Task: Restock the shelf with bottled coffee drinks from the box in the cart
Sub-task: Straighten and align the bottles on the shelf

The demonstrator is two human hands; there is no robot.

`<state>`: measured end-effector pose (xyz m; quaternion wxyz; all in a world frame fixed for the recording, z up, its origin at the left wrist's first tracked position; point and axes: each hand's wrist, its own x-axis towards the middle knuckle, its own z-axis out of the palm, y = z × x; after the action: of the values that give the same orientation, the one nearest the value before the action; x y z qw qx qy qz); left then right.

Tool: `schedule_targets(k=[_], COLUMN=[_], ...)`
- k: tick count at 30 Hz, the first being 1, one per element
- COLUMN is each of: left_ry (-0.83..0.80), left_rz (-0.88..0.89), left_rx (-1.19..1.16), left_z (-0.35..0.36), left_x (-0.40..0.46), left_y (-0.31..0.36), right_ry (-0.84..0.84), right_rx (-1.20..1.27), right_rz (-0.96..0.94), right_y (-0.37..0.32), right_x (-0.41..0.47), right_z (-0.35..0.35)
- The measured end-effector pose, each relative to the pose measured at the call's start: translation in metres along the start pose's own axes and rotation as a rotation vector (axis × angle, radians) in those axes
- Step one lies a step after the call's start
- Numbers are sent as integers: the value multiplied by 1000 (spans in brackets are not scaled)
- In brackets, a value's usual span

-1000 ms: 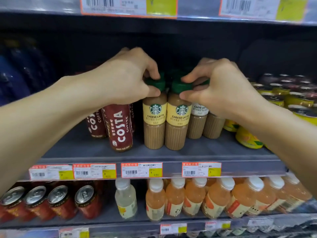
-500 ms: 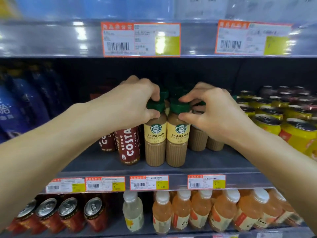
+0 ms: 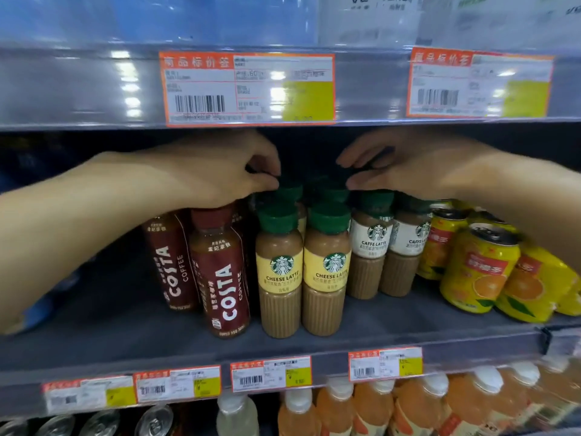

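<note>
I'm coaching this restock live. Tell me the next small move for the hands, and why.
Probably draw both hands back out. The left hand and right hand hover over the rear green caps, while the two yellow-labelled green-capped cheese latte bottles already stand upright, side by side, near the grey shelf front.

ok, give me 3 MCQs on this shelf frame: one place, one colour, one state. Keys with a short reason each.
1. What stands directly left of the Cheese Latte bottles?
A. Costa Coffee bottles
B. orange drink cans
C. Caffe Latte bottles

2. What colour are the Cheese Latte caps?
A. white
B. green
C. red

3. Where are the two hands?
A. hanging below the shelf
B. gripping the orange drink cans
C. reaching in above the rear bottle caps

Key: 1 A, the Costa Coffee bottles stand beside them, the Caffe Latte bottles and orange drink cans to the right. 2 B, caps show dark green. 3 C, left hand and right hand are at the caps behind the front row.
</note>
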<state>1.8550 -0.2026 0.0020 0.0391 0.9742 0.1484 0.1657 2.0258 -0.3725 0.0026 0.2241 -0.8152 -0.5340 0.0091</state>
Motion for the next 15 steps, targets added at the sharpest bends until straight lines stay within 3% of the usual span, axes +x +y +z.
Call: schedule_targets(k=[4,9,15], left_ry=[-72,-76,-94], left_rz=[70,77,74], left_rx=[-48,-106,-156], left_z=[9,18,21], left_x=[20,35,43], left_y=[-5,-5,-5], right_ry=[-111,-85,-70], right_rx=[-21,-102,-34], right_rz=[-40,-72,-79], right_y=[-4,-2,-1], right_x=[19,30,33], right_z=[4,12,14])
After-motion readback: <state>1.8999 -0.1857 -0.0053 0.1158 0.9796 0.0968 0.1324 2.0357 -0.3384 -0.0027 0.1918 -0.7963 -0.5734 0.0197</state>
